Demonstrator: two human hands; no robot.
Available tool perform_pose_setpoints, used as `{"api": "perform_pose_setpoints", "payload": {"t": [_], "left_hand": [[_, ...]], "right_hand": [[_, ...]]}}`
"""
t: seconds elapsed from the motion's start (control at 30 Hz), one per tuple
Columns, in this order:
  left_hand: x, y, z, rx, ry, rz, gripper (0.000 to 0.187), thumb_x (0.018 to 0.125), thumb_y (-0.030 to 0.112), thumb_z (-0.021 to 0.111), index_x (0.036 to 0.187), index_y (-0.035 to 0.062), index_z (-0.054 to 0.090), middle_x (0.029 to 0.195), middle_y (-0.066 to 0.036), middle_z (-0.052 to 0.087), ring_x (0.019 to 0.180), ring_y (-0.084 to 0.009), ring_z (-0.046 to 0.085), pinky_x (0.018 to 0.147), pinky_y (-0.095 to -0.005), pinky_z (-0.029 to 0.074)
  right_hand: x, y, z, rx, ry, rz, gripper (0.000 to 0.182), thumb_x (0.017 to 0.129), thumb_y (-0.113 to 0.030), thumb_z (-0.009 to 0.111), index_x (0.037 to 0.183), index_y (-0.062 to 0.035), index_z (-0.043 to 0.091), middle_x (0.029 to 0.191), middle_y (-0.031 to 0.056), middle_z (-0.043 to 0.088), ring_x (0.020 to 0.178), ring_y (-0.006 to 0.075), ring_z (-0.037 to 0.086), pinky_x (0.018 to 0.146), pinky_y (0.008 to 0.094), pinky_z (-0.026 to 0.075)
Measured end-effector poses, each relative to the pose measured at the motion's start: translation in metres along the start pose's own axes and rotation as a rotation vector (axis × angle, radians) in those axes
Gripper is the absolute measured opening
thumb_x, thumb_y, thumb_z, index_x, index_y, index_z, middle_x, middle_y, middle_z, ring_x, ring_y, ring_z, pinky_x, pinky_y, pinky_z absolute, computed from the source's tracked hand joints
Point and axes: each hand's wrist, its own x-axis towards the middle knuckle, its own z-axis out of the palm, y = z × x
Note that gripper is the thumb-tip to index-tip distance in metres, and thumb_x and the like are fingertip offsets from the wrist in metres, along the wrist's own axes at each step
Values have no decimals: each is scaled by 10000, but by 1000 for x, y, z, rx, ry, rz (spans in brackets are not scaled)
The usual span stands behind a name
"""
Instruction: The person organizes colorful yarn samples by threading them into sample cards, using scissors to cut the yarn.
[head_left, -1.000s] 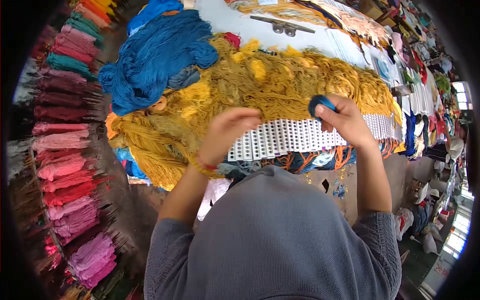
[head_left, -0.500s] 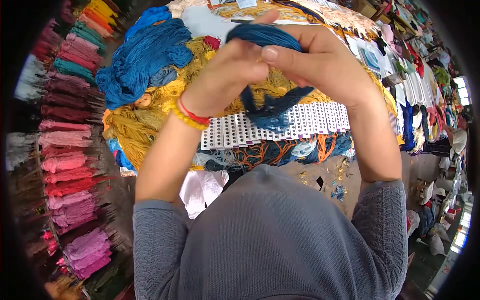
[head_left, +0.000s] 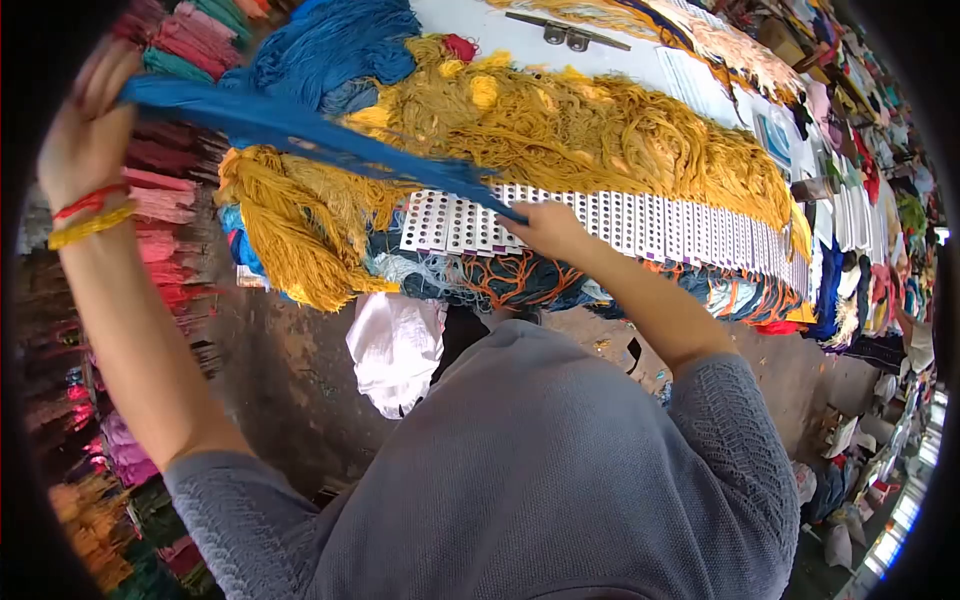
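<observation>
Blue skein [head_left: 310, 140] spans the air between my hands, over mustard yarn [head_left: 560, 135] at left, probably held endwise to keep its strands straight. My right grip [head_left: 552, 232] pinches its near end; my left grip [head_left: 85, 150] is at the far end, too blurred to tell whether closed. Half a second ago both were together, the skein bunched.
</observation>
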Motion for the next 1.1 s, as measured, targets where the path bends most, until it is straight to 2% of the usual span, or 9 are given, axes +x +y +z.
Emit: {"api": "perform_pose_setpoints", "payload": {"t": [0.03,0.1,0.17,0.33,0.5,0.73,0.8,0.9,1.1], "left_hand": [[-8,7,6,99,64,155,381,866,90,410,1193,-105,390,664,-86,405,585,-159,391,610,-253,363],[72,43,-48,100,-598,5,250,855,314,455,698,121,460,523,25,376,418,-114,347,391,-262,293],[83,62,-32,307,-500,291,246,876,235,423,650,141,399,489,45,248,382,-85,192,364,-238,166],[106,32,-44,481,-684,317,213,898,246,408,906,65,519,621,17,396,525,-97,336,489,-223,274],[96,-126,-104,568,-645,-255,307,896,323,460,950,52,594,532,81,329,484,-30,270,467,-212,178],[-37,-345,-206,884,-1328,-839,266,857,284,519,977,71,625,891,-49,631,813,-150,584,669,-299,470],[-85,-401,-242,683,-1437,-286,245,853,261,520,945,55,618,962,-130,597,981,-256,530,795,-381,434],[-53,-391,-201,929,-1332,-660,180,851,192,485,928,57,576,962,-151,578,889,-285,555,766,-370,448],[18,-380,-197,1453,-1237,-49,202,828,181,486,848,11,593,941,-173,587,788,-317,576,681,-391,475]], "right_hand": [[-3,10,16,-38,-68,48,414,828,-472,448,765,-84,577,670,147,590,667,333,579,577,445,447],[-9,39,52,-136,-116,0,379,821,-448,456,771,-93,579,672,134,597,669,325,584,577,443,451],[-16,44,61,-81,-146,36,344,817,-420,466,774,-99,580,676,121,603,671,316,588,576,432,456],[39,43,68,-185,156,-165,213,792,-294,513,730,-99,572,684,84,571,654,277,568,562,398,456],[134,24,40,-601,-106,-58,254,807,-291,509,966,-122,610,1016,102,527,1003,253,484,789,470,387],[236,14,-36,-610,389,-12,363,829,-262,505,1188,-233,462,1155,61,496,1052,238,476,853,461,367],[238,6,-44,-585,525,-39,360,822,-241,520,1178,-228,465,1161,65,497,1055,234,478,828,444,381],[211,-5,-20,-367,402,-142,288,774,-220,552,1055,-161,537,1049,60,537,957,234,511,778,425,392],[137,-21,87,-199,176,-235,205,720,-219,595,911,-146,596,918,43,539,828,221,525,718,383,384]]}}
